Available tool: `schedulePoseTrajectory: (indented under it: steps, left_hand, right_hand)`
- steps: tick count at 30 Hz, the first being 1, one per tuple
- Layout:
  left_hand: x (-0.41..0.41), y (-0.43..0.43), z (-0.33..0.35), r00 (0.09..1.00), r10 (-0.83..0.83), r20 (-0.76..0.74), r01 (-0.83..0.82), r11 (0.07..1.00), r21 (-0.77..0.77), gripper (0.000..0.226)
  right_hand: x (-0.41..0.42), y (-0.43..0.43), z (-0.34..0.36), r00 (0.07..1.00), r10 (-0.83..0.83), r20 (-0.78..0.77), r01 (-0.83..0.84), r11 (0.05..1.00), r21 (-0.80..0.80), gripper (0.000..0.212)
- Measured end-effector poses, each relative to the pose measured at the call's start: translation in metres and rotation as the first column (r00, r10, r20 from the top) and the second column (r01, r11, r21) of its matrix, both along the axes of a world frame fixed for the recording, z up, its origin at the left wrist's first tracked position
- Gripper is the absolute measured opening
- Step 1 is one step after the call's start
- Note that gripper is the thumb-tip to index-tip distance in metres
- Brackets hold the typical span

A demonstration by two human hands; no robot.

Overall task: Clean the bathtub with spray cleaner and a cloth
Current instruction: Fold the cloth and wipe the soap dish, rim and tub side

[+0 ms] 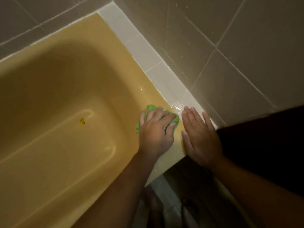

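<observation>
The left hand [156,130] grips a green cloth [150,108], its fingers [162,115] curled over the bunched fabric. It presses the cloth down where the yellow tub's [69,83] flat rim rounds into the inner wall, near the tub's near right corner. Bits of cloth show past the fingertips, at the thumb side and under the heel of the hand.

Just beside it, the right hand [201,139] lies flat on the same corner with nothing in it. Its fingers [191,116] are straight and close together, the thumb set apart toward the cloth. The fingertips reach onto the white ledge [148,51] that runs between the tub and the grey tiled wall [238,60]. The two hands are near but not touching.

The ledge and rim shine wet just ahead of both hands, and droplets speckle the wall tiles above. On the tub floor, well apart from the hands, sits a small dark-yellow spot [82,121]; what it is cannot be told. A dark shape [271,142] fills the right side behind the right forearm. Pale floor tiles [171,203] show dimly below the tub's corner.
</observation>
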State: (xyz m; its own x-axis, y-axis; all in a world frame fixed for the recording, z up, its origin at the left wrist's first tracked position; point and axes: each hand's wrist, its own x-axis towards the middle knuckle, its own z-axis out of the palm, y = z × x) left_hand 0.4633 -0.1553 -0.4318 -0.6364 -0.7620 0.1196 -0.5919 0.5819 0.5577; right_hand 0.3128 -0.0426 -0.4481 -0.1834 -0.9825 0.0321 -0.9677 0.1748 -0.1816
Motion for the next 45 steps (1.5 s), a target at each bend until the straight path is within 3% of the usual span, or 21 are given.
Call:
schedulePoseTrajectory:
  steps: [4, 9, 12, 18, 23, 29, 40, 45]
  left_hand:
    - [0.007, 0.071, 0.013, 0.999, -0.025, 0.039, 0.025, 1.0, 0.006, 0.026]
    - [0.057, 0.1, 0.003, 0.978, -0.208, -0.011, 0.208, 0.978, -0.019, 0.023]
    - [0.048, 0.081, 0.0, 0.989, -0.117, -0.089, 0.119, 0.993, 0.018, 0.022]
    - [0.012, 0.001, -0.007, 0.954, 0.232, -0.188, -0.188, 0.955, 0.229, 0.029]
    - [-0.003, -0.065, -0.011, 0.943, 0.262, -0.206, -0.223, 0.956, 0.191, 0.03]
    - [-0.001, -0.166, -0.013, 0.931, 0.304, -0.201, -0.278, 0.949, 0.148, 0.03]
    - [0.007, -0.318, -0.02, 0.932, 0.298, -0.205, -0.29, 0.954, 0.069, 0.037]
    - [0.015, -0.377, -0.019, 0.947, 0.273, -0.169, -0.285, 0.957, -0.054, 0.037]
  right_hand:
    - [-0.007, 0.032, 0.001, 0.999, 0.048, -0.002, -0.048, 0.999, 0.003, 0.058]
    - [-0.005, 0.049, 0.002, 0.997, 0.082, 0.0, -0.082, 0.996, -0.028, 0.056]
    - [-0.003, 0.039, 0.002, 0.993, 0.108, -0.038, -0.109, 0.993, -0.038, 0.056]
    - [0.003, 0.005, 0.005, 0.992, 0.119, -0.034, -0.118, 0.993, 0.018, 0.059]
    - [0.019, -0.045, 0.008, 0.988, 0.149, -0.045, -0.144, 0.984, 0.109, 0.074]
    - [0.029, -0.121, 0.006, 0.986, 0.151, -0.072, -0.147, 0.987, 0.063, 0.097]
    - [0.033, -0.275, 0.009, 0.973, 0.207, -0.105, -0.198, 0.976, 0.088, 0.101]
    - [0.036, -0.332, 0.009, 0.97, 0.222, -0.103, -0.211, 0.971, 0.11, 0.105]
